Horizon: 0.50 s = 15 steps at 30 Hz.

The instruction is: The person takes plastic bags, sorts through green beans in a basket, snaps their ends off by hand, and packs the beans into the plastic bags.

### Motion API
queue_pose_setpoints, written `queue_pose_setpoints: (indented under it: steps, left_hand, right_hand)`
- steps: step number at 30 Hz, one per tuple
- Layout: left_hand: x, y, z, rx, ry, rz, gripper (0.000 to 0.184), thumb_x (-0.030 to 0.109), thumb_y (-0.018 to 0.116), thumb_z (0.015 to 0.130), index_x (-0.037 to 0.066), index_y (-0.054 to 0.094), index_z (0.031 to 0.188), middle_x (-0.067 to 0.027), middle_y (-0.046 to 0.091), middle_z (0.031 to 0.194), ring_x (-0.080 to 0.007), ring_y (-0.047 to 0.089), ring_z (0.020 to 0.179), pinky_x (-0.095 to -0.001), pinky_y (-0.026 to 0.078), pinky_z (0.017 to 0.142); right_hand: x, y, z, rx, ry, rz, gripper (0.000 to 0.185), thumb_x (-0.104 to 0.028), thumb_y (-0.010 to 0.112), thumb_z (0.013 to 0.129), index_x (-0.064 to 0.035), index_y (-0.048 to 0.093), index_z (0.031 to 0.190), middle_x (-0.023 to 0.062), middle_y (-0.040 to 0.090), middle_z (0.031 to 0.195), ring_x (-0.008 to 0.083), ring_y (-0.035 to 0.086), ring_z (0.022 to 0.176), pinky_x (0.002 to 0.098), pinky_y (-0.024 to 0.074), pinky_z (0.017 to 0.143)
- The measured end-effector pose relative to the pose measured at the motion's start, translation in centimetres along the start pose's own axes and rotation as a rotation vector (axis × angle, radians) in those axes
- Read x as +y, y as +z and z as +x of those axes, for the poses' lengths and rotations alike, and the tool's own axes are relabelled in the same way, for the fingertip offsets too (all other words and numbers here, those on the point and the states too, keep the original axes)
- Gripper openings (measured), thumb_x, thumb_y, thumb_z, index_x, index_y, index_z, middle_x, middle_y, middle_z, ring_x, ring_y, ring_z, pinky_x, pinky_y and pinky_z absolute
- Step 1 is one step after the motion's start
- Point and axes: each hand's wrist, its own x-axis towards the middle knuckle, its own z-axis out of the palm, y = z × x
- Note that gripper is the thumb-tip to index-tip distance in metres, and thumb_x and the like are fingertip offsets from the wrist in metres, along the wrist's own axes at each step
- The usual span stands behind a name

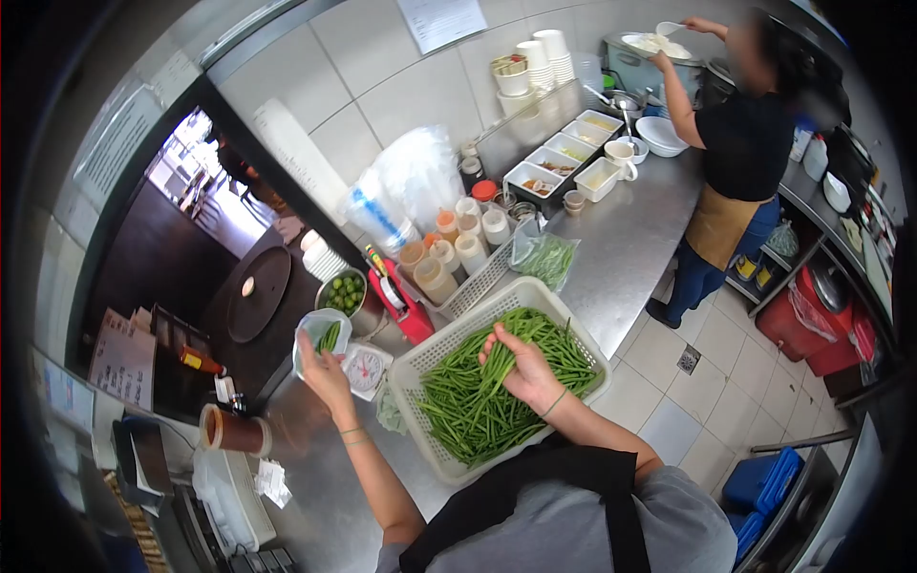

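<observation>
A white perforated basket point(599, 380) full of cut green beans point(468, 420) stands on the steel counter in front of me. My right hand point(523, 368) is closed around a bunch of the beans, over the heap. To the left, my left hand point(323, 368) grips a clear plastic bag point(308, 329), with a few green beans point(330, 336) showing inside it. Just right of that hand sits a small white kitchen scale point(365, 369) with a round dial. The bag hangs beside and partly over the scale; whether they touch I cannot tell.
Behind the basket are a crate of squeeze bottles point(449, 263), a red tape dispenser point(401, 306), a pot of limes point(344, 291) and a bag of chopped greens point(544, 258). Food trays point(564, 158) line the wall. At the far right a co-worker point(740, 143) scoops from a large pot point(635, 67).
</observation>
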Motion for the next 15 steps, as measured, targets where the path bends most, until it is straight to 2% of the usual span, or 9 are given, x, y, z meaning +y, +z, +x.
queue_pose_setpoints:
  steps: [1, 3, 5, 7, 9, 11, 13, 15]
  left_hand:
    - [0.3, -0.1, 1.1, 0.04, 0.121, -0.127, 0.063, -0.014, 0.044, 0.079, 0.003, 0.035, 0.139, -0.0205, 0.044, 0.136, -0.0181, 0.065, 0.076, -0.0268, 0.052, 0.06]
    - [3.7, -1.8, 1.3, -0.044, 0.024, -0.273, 0.068, -0.016, 0.042, 0.078, 0.005, 0.031, 0.142, -0.0192, 0.041, 0.139, -0.016, 0.063, 0.081, -0.0237, 0.051, 0.06]
    - [7.3, -2.8, 1.1, -0.027, 0.089, -0.602, 0.067, -0.016, 0.041, 0.079, 0.005, 0.031, 0.142, -0.016, 0.038, 0.142, -0.0121, 0.058, 0.093, -0.0207, 0.05, 0.061]
    - [11.7, -4.4, -0.1, -0.073, 0.009, -0.678, 0.065, -0.015, 0.042, 0.078, 0.001, 0.033, 0.14, -0.0148, 0.039, 0.142, -0.0103, 0.058, 0.09, -0.02, 0.05, 0.06]
    - [12.9, -5.2, -1.0, -0.23, -0.059, -0.79, 0.064, -0.014, 0.044, 0.077, -0.001, 0.034, 0.139, -0.0134, 0.04, 0.141, -0.0087, 0.058, 0.085, -0.0197, 0.049, 0.058]
    - [13.6, -5.2, -2.4, -0.405, -0.169, -0.907, 0.066, -0.015, 0.045, 0.077, -0.001, 0.032, 0.14, -0.0128, 0.036, 0.144, -0.0044, 0.058, 0.078, -0.0176, 0.049, 0.056]
    - [15.0, -4.7, -4.2, -0.555, -0.26, -0.963, 0.068, -0.015, 0.047, 0.077, -0.001, 0.029, 0.141, -0.014, 0.033, 0.145, -0.0058, 0.06, 0.078, -0.0179, 0.052, 0.053]
    - [16.7, -4.2, -5.9, -0.712, -0.267, -0.963, 0.071, -0.016, 0.049, 0.075, -0.001, 0.028, 0.141, -0.0156, 0.032, 0.145, -0.0072, 0.062, 0.08, -0.0188, 0.053, 0.053]
  right_hand:
    - [-0.1, 0.4, -0.2, -0.001, 0.022, -0.006, 0.013, -0.014, 0.064, 0.087, -0.0053, 0.057, 0.094, 0.0043, 0.058, 0.08, 0.0166, 0.058, 0.074, 0.0337, 0.0524, 0.07]
    - [-0.6, 1.2, -0.9, -0.008, 0.03, 0.003, 0.014, -0.015, 0.064, 0.087, -0.0041, 0.057, 0.091, 0.0046, 0.058, 0.08, 0.0167, 0.058, 0.073, 0.0345, 0.0524, 0.07]
    - [-1.4, 2.1, -1.5, -0.041, 0.033, 0.012, 0.014, -0.015, 0.064, 0.087, -0.0038, 0.057, 0.09, 0.0045, 0.058, 0.08, 0.0167, 0.058, 0.073, 0.0347, 0.0524, 0.07]
    - [-2.3, 3.2, -1.9, -0.1, 0.001, -0.006, 0.013, -0.015, 0.062, 0.088, -0.0051, 0.056, 0.094, 0.0042, 0.058, 0.08, 0.0162, 0.058, 0.074, 0.0344, 0.052, 0.07]
    - [-3.2, 4.8, -2.3, -0.189, -0.028, -0.034, 0.013, -0.015, 0.061, 0.089, -0.0058, 0.055, 0.096, 0.0044, 0.058, 0.081, 0.016, 0.058, 0.075, 0.0338, 0.0515, 0.071]
    - [-3.8, 7.4, -2.6, -0.253, -0.145, -0.041, 0.014, -0.015, 0.06, 0.09, -0.0062, 0.054, 0.099, 0.0045, 0.058, 0.082, 0.0153, 0.058, 0.075, 0.0326, 0.0509, 0.072]
    - [-4.1, 10.0, -3.2, -0.329, -0.325, -0.097, 0.013, -0.015, 0.057, 0.092, -0.0069, 0.052, 0.1, 0.004, 0.057, 0.083, 0.0149, 0.057, 0.075, 0.0324, 0.0497, 0.073]
    - [-3.2, 12.4, -3.8, -0.408, -0.562, -0.214, 0.009, -0.015, 0.052, 0.094, -0.0079, 0.05, 0.099, 0.0029, 0.055, 0.082, 0.015, 0.054, 0.074, 0.0331, 0.048, 0.075]
